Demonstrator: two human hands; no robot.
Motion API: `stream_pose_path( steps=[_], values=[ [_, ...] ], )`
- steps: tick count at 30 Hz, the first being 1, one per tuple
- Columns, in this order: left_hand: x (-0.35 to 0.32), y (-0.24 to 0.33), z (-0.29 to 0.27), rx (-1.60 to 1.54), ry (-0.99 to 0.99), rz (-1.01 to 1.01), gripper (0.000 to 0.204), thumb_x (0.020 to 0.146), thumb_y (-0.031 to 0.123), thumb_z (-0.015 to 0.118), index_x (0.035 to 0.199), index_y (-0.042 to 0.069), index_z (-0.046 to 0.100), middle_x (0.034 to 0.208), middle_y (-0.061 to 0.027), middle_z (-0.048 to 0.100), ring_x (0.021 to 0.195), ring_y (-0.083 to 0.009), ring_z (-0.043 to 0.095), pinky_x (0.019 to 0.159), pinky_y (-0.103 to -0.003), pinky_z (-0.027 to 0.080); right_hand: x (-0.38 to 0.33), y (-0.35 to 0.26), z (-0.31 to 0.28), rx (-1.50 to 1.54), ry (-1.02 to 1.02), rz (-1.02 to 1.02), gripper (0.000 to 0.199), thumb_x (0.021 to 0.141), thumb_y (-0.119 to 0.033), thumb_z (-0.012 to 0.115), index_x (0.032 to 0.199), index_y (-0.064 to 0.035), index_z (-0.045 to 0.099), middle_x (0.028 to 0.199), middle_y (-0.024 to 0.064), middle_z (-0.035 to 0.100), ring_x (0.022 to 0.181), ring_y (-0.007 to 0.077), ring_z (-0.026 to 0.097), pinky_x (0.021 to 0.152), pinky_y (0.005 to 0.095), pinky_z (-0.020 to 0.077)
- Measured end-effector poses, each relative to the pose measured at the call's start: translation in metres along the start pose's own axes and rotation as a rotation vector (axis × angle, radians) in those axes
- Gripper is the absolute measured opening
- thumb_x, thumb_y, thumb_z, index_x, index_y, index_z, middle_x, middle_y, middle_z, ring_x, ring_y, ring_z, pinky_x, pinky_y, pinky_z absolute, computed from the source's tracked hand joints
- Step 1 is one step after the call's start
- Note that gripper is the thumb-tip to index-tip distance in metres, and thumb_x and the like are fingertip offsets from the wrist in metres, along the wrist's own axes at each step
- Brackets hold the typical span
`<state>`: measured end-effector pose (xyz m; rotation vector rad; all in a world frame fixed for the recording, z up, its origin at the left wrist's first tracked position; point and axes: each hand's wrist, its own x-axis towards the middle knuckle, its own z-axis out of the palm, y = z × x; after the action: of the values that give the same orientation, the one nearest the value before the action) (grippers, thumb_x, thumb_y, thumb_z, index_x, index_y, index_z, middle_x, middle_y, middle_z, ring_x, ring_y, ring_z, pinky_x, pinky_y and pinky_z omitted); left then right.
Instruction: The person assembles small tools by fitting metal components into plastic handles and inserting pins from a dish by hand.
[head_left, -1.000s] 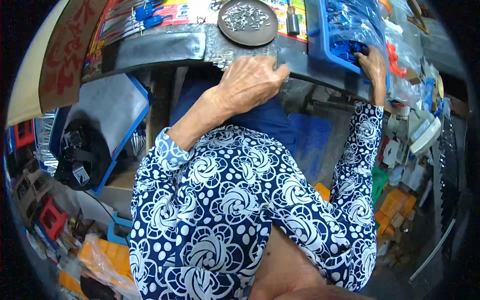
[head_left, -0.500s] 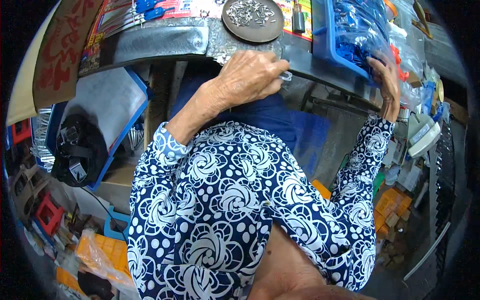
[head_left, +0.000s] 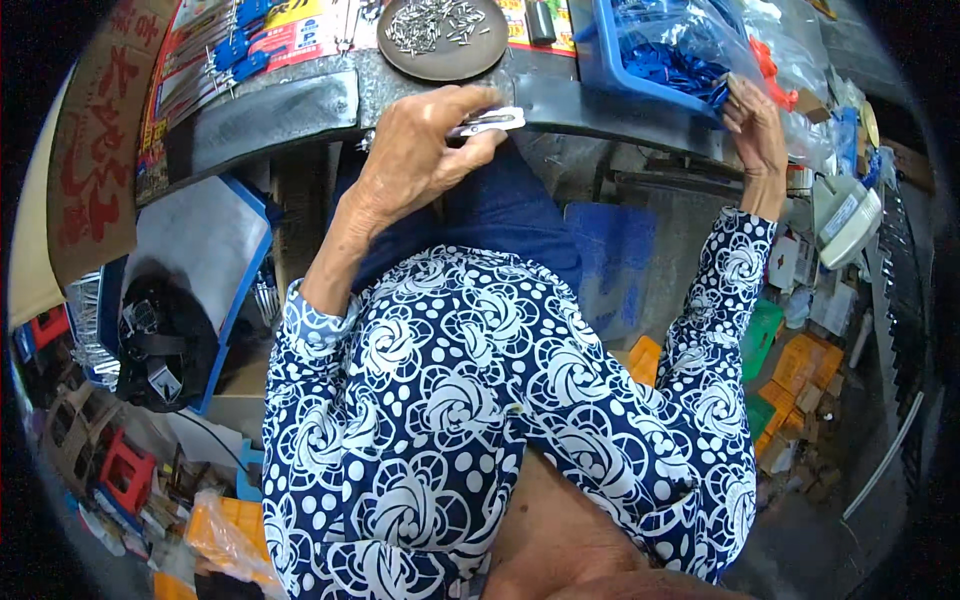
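Observation:
My left hand (head_left: 425, 150) is closed on a small pale metal piece with a long slot (head_left: 495, 122), which sticks out between thumb and forefinger in front of the bench edge. At the near right corner of a blue plastic bin (head_left: 655, 108), my right hand (head_left: 757, 130) has its fingers pinched on what looks like a thin blue plastic piece (head_left: 720, 92). Many similar blue pieces (head_left: 665, 65) lie in the bin, partly under clear plastic film. Beyond my left hand stands a round brown dish (head_left: 440, 68) holding several small silvery pins (head_left: 432, 25).
Blue-handled metal parts (head_left: 232, 50) lie on printed sheets at the bench's far left. A dark cylinder (head_left: 540, 22) stands between dish and bin. A blue-rimmed tray (head_left: 240, 270) with a black bag (head_left: 165, 345) is at left. Clear plastic bags crowd the right.
The view has shifted slightly. My left hand has turned, and the slotted piece shows more fully. My right hand's fingers have drawn together at the bin's corner.

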<state>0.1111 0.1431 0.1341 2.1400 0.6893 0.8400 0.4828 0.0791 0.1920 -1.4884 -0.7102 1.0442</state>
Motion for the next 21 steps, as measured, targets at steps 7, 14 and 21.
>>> stream_pose_path(
  steps=[7,14,21],
  values=[
    [0.000,0.003,0.001,-0.142,0.002,-0.143,0.030,0.072,0.014,0.066,0.099,0.002,0.061,0.082,-0.0079,0.063,0.067,-0.0107,0.057,0.058,-0.024,0.046,-0.037,0.006,0.030,0.158,-0.119,-0.113,0.020,0.087,-0.012,0.052,0.101,0.0025,0.053,0.075,-0.0011,0.050,0.053,0.0008,0.035,0.040,0.0131,0.0255],
    [0.001,0.005,0.003,-0.205,-0.011,-0.166,0.029,0.073,0.014,0.065,0.099,0.002,0.061,0.082,-0.0056,0.062,0.068,-0.0084,0.054,0.058,-0.021,0.043,-0.071,0.015,0.100,0.017,-0.155,-0.210,0.021,0.088,-0.017,0.051,0.095,0.0016,0.058,0.066,0.0029,0.054,0.048,0.0055,0.041,0.041,0.0170,0.0314],
    [0.002,0.007,0.005,-0.684,-0.055,-0.473,0.024,0.075,0.015,0.064,0.094,0.000,0.061,0.067,0.0005,0.056,0.057,-0.0029,0.048,0.050,-0.016,0.037,-0.065,0.042,0.137,0.009,-0.196,-0.233,0.019,0.086,-0.012,0.054,0.095,0.0034,0.059,0.070,0.0085,0.061,0.054,0.0084,0.057,0.045,0.0163,0.0423]
  ],
)
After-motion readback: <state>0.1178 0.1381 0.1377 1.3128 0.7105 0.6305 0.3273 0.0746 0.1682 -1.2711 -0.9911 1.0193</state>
